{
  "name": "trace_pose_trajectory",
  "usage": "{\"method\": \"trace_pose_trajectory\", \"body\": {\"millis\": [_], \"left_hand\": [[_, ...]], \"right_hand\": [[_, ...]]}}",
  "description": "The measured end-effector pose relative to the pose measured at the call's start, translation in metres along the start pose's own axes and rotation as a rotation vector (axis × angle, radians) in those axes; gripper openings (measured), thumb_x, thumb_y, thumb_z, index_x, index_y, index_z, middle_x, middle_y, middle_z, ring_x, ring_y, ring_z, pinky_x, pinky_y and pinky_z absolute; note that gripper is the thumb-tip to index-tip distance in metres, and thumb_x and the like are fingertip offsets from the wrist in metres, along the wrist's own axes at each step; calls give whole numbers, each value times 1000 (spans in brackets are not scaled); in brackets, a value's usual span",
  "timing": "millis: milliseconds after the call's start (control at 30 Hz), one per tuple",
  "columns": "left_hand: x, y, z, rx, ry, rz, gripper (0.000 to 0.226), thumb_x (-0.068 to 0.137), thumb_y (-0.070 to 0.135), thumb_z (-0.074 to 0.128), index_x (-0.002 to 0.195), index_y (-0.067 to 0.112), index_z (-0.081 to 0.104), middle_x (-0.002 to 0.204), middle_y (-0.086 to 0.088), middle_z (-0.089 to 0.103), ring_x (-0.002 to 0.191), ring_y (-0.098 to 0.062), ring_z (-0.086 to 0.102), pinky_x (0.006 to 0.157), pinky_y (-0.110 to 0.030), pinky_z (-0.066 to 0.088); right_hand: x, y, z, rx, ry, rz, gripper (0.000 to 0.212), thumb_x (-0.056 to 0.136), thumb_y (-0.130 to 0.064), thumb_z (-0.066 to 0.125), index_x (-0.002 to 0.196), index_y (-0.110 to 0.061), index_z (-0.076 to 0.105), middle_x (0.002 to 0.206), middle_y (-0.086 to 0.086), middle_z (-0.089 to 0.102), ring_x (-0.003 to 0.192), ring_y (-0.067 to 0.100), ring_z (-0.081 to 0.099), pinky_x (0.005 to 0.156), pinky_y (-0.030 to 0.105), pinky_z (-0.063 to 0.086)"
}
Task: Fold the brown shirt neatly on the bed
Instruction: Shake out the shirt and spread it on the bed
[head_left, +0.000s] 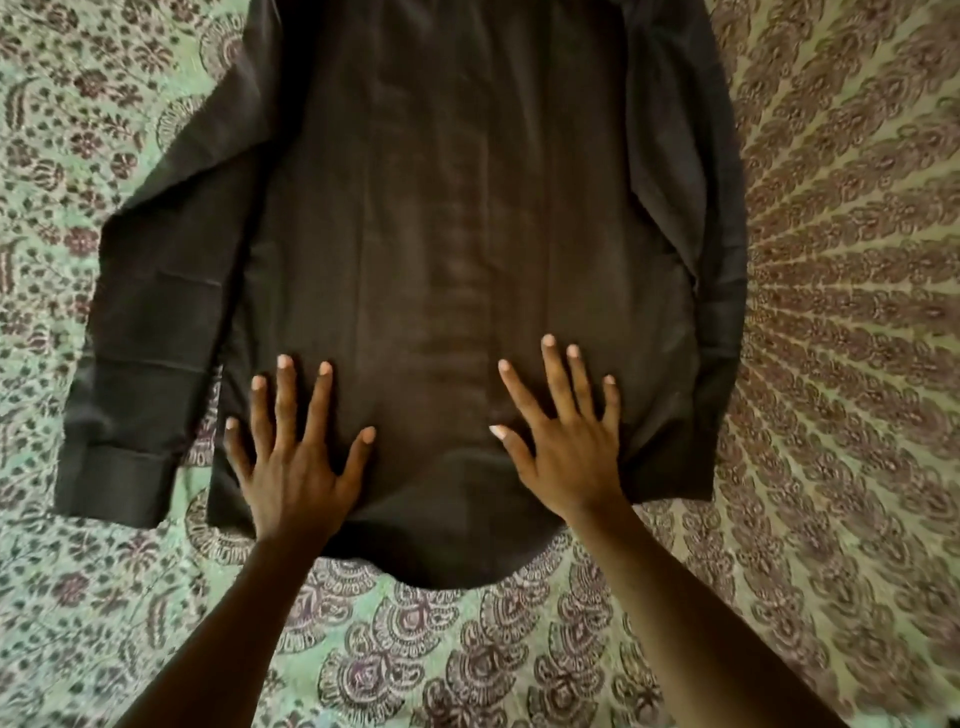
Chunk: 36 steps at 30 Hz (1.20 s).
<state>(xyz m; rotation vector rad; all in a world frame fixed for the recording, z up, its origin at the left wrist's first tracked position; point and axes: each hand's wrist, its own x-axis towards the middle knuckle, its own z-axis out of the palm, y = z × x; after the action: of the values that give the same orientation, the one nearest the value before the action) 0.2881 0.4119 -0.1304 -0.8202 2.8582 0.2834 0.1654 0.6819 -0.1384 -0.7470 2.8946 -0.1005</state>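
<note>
Green and maroon print covers the bed (519, 670), and nearest the viewer both forearms reach out over it to the shirt (467, 218), which lies spread flat with its rounded hem at the near edge and its body running away toward the far edge of the view. The left hand (293, 457) rests palm down on the near left part of the shirt, fingers straight and spread, gripping nothing. The right hand (563, 436) lies the same way on the near right part, fingers splayed flat on the cloth. Between them a faint ridge, probably the button strip showing through from beneath, runs up the middle. Farther out, the left sleeve (150, 322) angles outward onto the bedcover with its cuff toward the near left, while the right sleeve (696, 218) lies tucked along the shirt's right side. The collar is out of view at the far end. This dark brown cloth looks thin, soft and light, so it should crease easily and slide little on the printed cover. Side seams, shoulders and cuffs look like the sensible places to pinch for folding.
</note>
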Motion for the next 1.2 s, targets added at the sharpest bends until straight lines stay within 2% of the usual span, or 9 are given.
{"method": "trace_pose_trajectory", "body": {"millis": [200,367,500,600,733,967,1033,1100,1200], "left_hand": [[-49,-22,-7,-217,41,-317,74,96,70,44,160,45,17,173,-2,2,158,-36,6,118,-68,17],[-69,-22,-19,-497,107,-507,72,87,31,75,142,8,34,145,-27,42,133,-49,42,104,-63,41],[-72,-17,-26,-899,89,-688,33,83,10,80,111,1,64,104,-20,71,104,-43,70,87,-50,57],[-75,-7,-24,-1024,142,-714,13,89,10,73,98,12,65,101,-15,71,102,-37,71,92,-54,58],[-76,4,-21,-1239,311,-746,32,93,11,65,110,25,42,126,-7,58,116,-21,63,95,-31,55],[-85,19,-17,-1354,303,-501,89,79,0,80,145,24,26,157,-2,37,141,-14,45,112,-29,47],[-92,24,-14,-1314,219,-404,86,80,0,81,146,33,37,154,4,43,138,-11,48,109,-29,48],[-96,31,-10,-1227,119,-381,61,82,5,82,130,36,60,134,7,63,123,-5,59,104,-38,53],[-103,39,-7,-1152,52,-385,36,82,10,83,107,34,74,106,19,71,103,8,65,100,-47,56]], "right_hand": [[-56,36,-17,-11,32,384,65,101,-66,36,159,-36,30,169,9,22,151,35,28,111,64,27],[-65,48,-35,374,163,835,76,95,-56,63,152,-10,40,146,25,47,134,46,44,105,62,40],[-50,49,-59,680,216,827,31,86,-23,81,112,-14,68,122,14,60,110,30,60,97,56,53],[-41,43,-67,616,245,728,27,87,-21,79,112,-19,67,129,12,56,124,33,52,103,60,46],[-16,43,-71,696,178,866,68,97,-39,68,152,-10,41,150,17,44,139,39,44,111,58,42],[12,71,-72,798,-10,820,77,79,-27,87,145,-10,51,138,11,63,127,33,60,103,38,49],[13,75,-71,816,-23,849,63,73,-26,90,128,-11,63,122,7,70,117,32,66,92,39,54],[10,77,-68,893,-5,836,29,69,-23,92,90,-14,74,90,-1,75,94,27,73,70,29,53],[1,71,-67,1013,5,763,19,71,-21,90,79,-17,73,84,-4,77,85,21,75,68,28,54]]}}
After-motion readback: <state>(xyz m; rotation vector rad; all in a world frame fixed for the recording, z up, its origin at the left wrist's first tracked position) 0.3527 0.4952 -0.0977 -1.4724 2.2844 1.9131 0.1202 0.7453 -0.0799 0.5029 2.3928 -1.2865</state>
